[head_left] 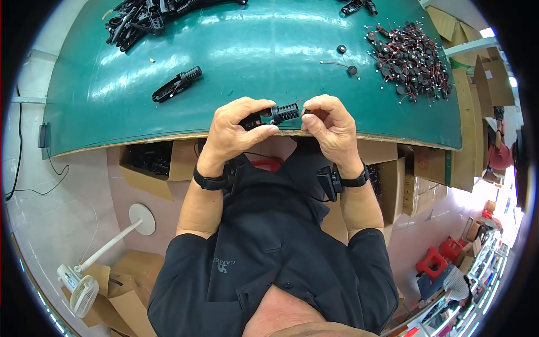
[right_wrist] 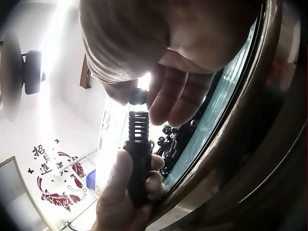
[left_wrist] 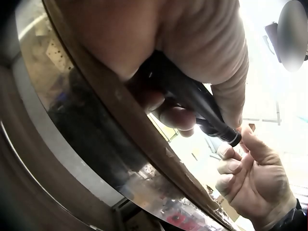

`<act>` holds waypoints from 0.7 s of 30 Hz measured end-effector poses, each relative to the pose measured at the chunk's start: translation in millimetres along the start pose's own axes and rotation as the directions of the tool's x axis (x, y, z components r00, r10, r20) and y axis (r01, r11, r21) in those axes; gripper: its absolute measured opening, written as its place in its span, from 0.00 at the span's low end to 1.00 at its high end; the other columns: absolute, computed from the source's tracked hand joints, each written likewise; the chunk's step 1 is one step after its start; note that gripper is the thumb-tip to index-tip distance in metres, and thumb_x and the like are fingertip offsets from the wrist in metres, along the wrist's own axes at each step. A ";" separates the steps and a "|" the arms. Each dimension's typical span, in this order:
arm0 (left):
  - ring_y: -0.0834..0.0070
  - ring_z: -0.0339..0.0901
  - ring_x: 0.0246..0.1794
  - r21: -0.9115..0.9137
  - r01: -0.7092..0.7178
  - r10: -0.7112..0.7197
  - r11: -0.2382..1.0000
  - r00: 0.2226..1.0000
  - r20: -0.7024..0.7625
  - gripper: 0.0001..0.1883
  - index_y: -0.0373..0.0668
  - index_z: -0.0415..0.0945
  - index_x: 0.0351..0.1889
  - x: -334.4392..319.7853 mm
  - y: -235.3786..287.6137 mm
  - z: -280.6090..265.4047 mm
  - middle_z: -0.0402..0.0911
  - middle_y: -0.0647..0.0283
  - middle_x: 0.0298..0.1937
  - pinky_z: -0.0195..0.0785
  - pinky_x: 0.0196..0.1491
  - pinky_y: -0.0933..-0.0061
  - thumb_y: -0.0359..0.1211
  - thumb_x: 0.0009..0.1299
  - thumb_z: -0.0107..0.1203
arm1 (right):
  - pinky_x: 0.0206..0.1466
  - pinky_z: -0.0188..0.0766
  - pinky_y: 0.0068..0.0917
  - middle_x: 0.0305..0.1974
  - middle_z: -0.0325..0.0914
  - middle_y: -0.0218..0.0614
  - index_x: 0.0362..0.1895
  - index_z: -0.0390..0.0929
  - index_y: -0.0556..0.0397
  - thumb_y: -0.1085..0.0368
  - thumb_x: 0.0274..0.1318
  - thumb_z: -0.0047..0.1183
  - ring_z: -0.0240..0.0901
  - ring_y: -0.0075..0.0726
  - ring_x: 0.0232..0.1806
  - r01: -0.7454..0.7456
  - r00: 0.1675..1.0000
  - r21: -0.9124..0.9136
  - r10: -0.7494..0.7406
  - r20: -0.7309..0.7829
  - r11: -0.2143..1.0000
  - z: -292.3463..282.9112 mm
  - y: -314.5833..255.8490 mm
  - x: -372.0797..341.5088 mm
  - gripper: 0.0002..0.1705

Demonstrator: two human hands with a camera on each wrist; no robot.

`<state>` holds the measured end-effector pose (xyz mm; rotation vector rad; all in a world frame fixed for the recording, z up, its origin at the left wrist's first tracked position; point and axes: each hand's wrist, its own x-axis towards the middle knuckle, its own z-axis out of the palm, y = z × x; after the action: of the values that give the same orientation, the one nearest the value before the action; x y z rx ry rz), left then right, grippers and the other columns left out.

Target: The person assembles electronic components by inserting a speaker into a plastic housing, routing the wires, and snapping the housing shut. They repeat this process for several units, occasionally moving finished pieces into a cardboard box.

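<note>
Two black parts, a ribbed housing (head_left: 286,113) and a round disc (right_wrist: 139,96), held close together at the near edge of a green table (head_left: 252,62).
The person's left hand (head_left: 231,127) grips the housing between thumb and fingers, its ribbed end pointing toward the right hand (head_left: 335,127), which pinches the disc just beyond that end, a narrow gap between the parts. On the table, a similar housing (head_left: 178,84) lies to the left; two loose discs (head_left: 352,70) lie ahead, near a pile of wired discs (head_left: 412,62) at right. A heap of black parts (head_left: 137,22) sits far left.
</note>
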<state>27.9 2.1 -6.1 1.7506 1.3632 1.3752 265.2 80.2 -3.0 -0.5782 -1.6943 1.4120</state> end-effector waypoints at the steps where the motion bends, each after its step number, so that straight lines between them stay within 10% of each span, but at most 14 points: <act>1: 0.73 0.81 0.35 0.001 -0.003 0.003 1.000 1.000 0.000 0.25 0.38 0.87 0.55 0.1 -0.2 0.0 0.87 0.60 0.39 0.72 0.40 0.75 0.31 0.58 0.78 | 0.41 0.77 0.19 0.43 0.79 0.31 0.54 0.78 0.55 0.71 0.73 0.59 0.77 0.20 0.37 0.002 1.000 -0.024 -0.002 0.002 1.000 0.0 0.8 0.3 0.09; 21: 0.73 0.82 0.37 0.012 0.025 -0.025 1.000 1.000 0.009 0.25 0.37 0.87 0.54 0.2 1.1 -1.0 0.88 0.59 0.40 0.74 0.41 0.74 0.31 0.58 0.79 | 0.40 0.75 0.15 0.39 0.78 0.25 0.58 0.80 0.57 0.69 0.71 0.63 0.75 0.15 0.36 -0.205 0.979 -0.020 0.205 -0.024 0.978 4.1 2.2 -2.9 0.15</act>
<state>27.4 1.8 -4.7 1.7398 1.3867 1.3465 263.1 76.2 -6.1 -0.7975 -1.6728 1.5260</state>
